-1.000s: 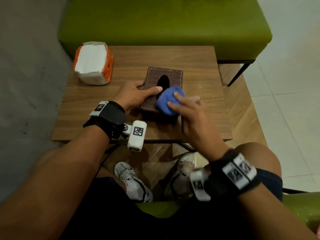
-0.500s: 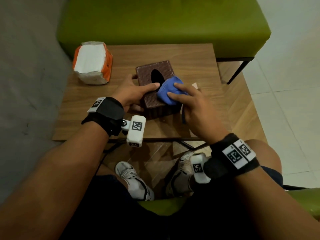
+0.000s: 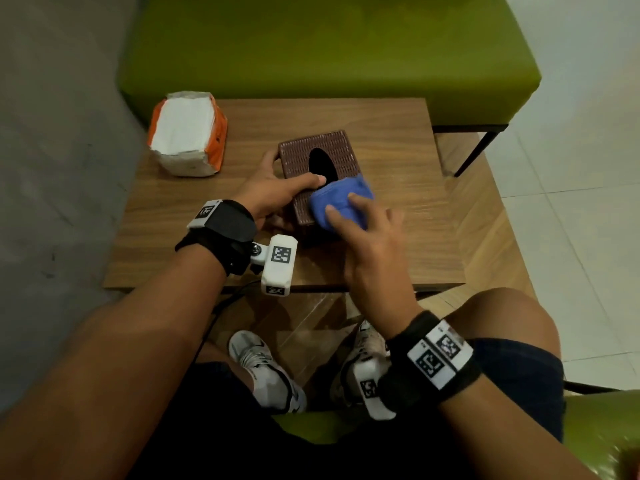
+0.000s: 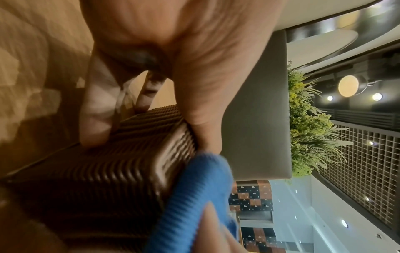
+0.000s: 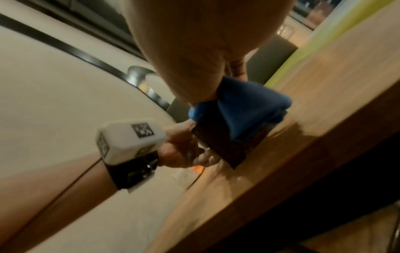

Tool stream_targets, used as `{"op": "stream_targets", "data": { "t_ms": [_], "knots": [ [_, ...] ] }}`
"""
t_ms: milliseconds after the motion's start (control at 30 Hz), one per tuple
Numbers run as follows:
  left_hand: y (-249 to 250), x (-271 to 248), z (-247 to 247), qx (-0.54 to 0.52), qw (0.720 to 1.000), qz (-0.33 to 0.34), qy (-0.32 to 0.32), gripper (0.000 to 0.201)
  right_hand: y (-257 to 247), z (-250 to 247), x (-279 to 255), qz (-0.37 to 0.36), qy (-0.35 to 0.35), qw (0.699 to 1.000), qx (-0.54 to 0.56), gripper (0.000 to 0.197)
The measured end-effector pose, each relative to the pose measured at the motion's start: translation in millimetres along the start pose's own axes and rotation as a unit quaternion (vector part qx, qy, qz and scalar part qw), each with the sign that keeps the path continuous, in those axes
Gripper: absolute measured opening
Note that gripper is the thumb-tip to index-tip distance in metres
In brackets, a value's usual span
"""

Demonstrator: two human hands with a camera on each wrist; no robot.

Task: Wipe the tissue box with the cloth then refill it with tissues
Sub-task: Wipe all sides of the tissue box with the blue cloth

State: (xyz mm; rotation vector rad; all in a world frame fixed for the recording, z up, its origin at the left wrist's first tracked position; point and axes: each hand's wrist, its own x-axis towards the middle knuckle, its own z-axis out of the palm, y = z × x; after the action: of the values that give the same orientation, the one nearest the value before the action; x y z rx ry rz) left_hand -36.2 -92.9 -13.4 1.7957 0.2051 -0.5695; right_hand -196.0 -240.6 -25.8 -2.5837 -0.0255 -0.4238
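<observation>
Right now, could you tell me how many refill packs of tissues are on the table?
1. The orange tissue pack sits at the table's far left corner, apart from the wicker tissue box; its dark inside could hide more.

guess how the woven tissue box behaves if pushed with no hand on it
Probably slides easily: the left hand grips the woven tissue box while the blue cloth rubs it on a smooth-looking wooden table. Likely light, as its oval opening shows dark. The ribbed weave looks stiff.

No words or numbers are legible. Square code tags [image 3: 281, 254] sit on the wrist camera [image 3: 277, 277], at 6 o'clock from the box [image 3: 341, 147], and on the left band [image 3: 207, 213] and right band [image 3: 440, 355].
</observation>
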Motion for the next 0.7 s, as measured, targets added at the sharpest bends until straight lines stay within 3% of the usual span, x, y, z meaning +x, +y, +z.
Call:
{"op": "stream_targets", "data": {
  "t_ms": [67,167,233,333,367,467,533,633,700],
  "knots": [
    [-1,0,-2,0.001,1.000,-0.001,-0.004,0.079,8,0,-5,-0.042,-0.015,0.999,0.020,0.054],
    [-2,-2,-1,-0.002,1.000,-0.009,-0.012,0.076,24,-2,7,0.043,0.070,0.994,0.077,0.048],
    [1,-2,1,-0.010,1.000,-0.005,-0.012,0.075,7,8,6,0.063,0.073,0.993,0.061,0.046],
    [0,1,0,-0.006,1.000,0.005,-0.017,0.075,-10,15,-6,-0.066,-0.014,0.997,0.029,0.047],
    [0,0,0,-0.005,1.000,-0.002,-0.019,0.075,0,10,-2,-0.071,-0.022,0.997,0.033,0.046],
    [0,-3,2,-0.017,0.999,-0.030,-0.021,0.078,20,-1,10,0.029,0.058,0.996,0.053,0.039],
    [1,-2,4,-0.019,0.999,-0.021,-0.021,0.076,-1,8,9,0.059,0.070,0.995,0.037,0.040],
    [-2,1,1,-0.051,0.998,-0.005,-0.026,0.076,-32,25,-2,-0.041,0.006,0.999,0.023,0.043],
    [-2,0,-2,-0.040,0.999,-0.011,-0.033,0.080,-15,15,-1,-0.058,0.003,0.998,0.016,0.044]
  ]
}}
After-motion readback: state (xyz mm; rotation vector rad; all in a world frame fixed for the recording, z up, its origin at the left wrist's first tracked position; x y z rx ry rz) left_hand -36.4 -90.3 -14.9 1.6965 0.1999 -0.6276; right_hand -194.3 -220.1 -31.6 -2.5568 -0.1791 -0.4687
